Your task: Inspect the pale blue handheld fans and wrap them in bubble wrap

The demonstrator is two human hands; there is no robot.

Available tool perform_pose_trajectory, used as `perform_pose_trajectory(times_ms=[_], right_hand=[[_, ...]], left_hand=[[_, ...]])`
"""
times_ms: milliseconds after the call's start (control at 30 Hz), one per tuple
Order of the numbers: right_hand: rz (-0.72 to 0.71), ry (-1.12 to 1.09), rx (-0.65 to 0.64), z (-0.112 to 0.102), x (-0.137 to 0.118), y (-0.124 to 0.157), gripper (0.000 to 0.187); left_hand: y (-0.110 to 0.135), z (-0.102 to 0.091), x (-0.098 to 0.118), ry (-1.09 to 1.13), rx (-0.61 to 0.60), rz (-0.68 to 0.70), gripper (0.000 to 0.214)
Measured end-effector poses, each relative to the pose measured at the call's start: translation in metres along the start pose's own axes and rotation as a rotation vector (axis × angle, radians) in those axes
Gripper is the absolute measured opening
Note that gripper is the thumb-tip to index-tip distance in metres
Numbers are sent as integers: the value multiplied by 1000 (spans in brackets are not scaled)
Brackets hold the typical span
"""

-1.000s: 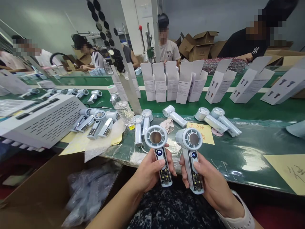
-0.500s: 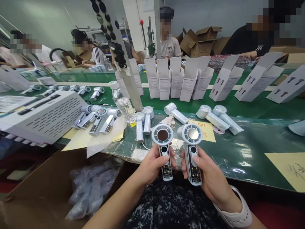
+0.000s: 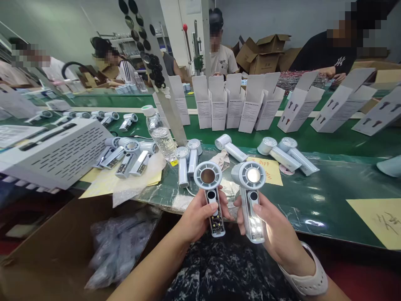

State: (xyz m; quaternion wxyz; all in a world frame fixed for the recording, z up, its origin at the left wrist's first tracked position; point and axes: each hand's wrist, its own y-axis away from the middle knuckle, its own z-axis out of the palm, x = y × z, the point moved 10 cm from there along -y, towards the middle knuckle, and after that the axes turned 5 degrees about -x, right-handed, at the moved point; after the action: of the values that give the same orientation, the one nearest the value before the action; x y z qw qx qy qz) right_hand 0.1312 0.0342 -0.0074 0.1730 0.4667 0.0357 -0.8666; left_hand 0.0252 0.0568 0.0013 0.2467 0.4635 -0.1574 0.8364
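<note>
Here, left hand [image 3: 200, 215] curls around one fan [image 3: 211, 195] below its head [image 3: 207, 175], right hand [image 3: 277, 221] likewise around a glowing fan [image 3: 253, 195].

Held fans [image 3: 212, 195] — backs hidden; box print [image 3: 205, 109] — too small to read; pale-blue object [image 3: 390, 167] cut off.

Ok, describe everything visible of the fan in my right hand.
The fan is pale blue and plastic-looking, its spoked ring circling a shiny disc. Below, the glossy-fronted handle has a dark round display and glowing white lights. It's held head up near the bench in your right hand, thumb on its front.
</note>
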Motion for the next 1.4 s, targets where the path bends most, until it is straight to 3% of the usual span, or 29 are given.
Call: perform_pose_trajectory(times_ms=[200, 500, 900, 1000, 1100, 1267, 1400], right_hand=[[4, -32, -2, 1, -1, -1, 33], [21, -12, 75, -6, 6, 0, 36], [86, 25, 85, -8, 17, 1, 33], [96, 35, 90, -10, 19, 0, 34], [91, 37, 86, -11, 18, 0, 33], [88, 22, 77, -9, 20, 1, 34], [16, -128, 43, -3, 16, -1, 29]], left_hand=[[-2, -6, -6, -46, 20, -16, 39], [-2, -25, -18, 132, 227, -123, 55], [1, -37, -15, -68, 309, -56, 57], [0, -33, -19, -130, 283, -108, 53], [0, -22, -26, -45, 187, -159, 52], [1, -9, -22, -169, 34, -119, 40], [-1, -10, -17, -62, 55, -101, 35]])
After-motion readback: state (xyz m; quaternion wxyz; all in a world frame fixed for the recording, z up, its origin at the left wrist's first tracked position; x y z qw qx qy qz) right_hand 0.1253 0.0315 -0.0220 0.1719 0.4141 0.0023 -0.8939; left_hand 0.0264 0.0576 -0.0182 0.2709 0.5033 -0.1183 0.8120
